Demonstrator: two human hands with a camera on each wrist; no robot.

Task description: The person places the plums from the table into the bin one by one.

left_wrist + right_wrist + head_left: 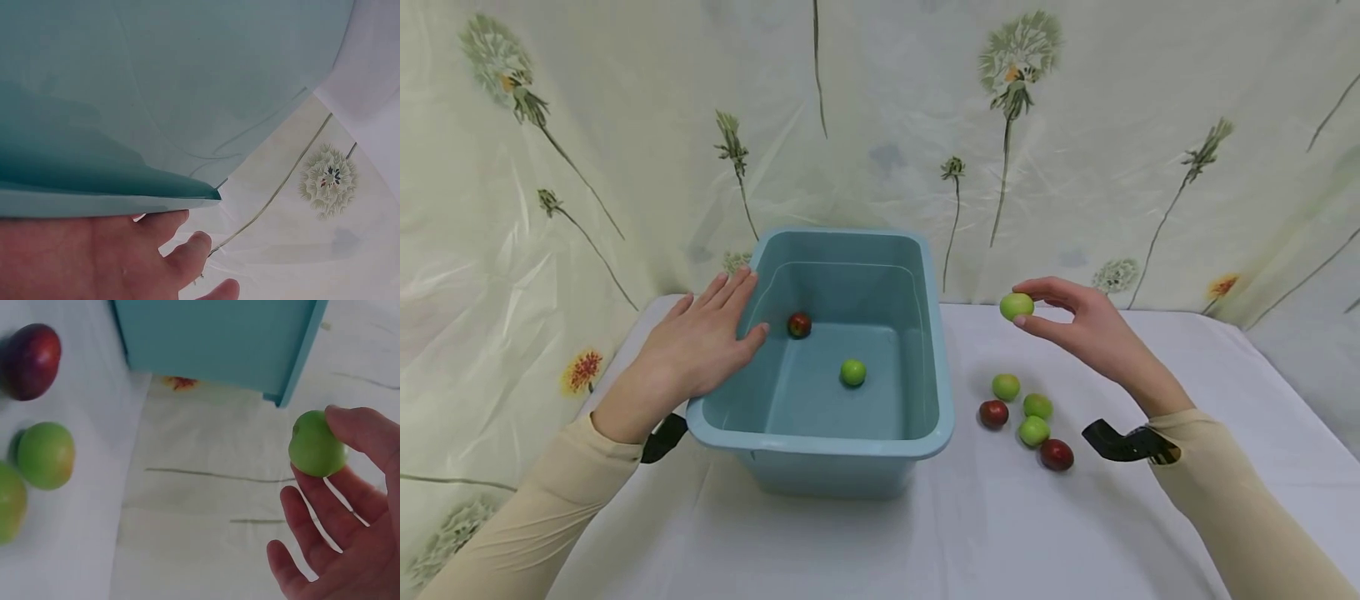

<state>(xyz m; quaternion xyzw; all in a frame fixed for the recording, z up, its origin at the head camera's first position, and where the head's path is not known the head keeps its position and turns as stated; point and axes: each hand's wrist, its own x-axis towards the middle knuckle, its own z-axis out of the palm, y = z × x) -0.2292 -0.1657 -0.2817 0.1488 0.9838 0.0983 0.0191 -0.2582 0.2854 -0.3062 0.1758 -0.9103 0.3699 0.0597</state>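
Observation:
Between the thumb and fingertips of my right hand (1086, 321) is a green plum (1017, 306), held in the air right of the blue basin (820, 444). The right wrist view shows the same green plum (317, 444) pinched, with the other fingers spread. My left hand (700, 342) lies with straight fingers along the basin's left rim. In the left wrist view, the fingers (190, 256) are beside the rim's outer edge. Inside the basin are a red plum (799, 325) at the left and a green plum (852, 372) on the floor.
On the white-clothed table (992, 525), right of the basin, sits a loose group of green plums (1033, 431) and red plums (1057, 455). Behind the table hangs a curtain (880, 125) printed with dandelions. The basin's raised walls stand between the two hands.

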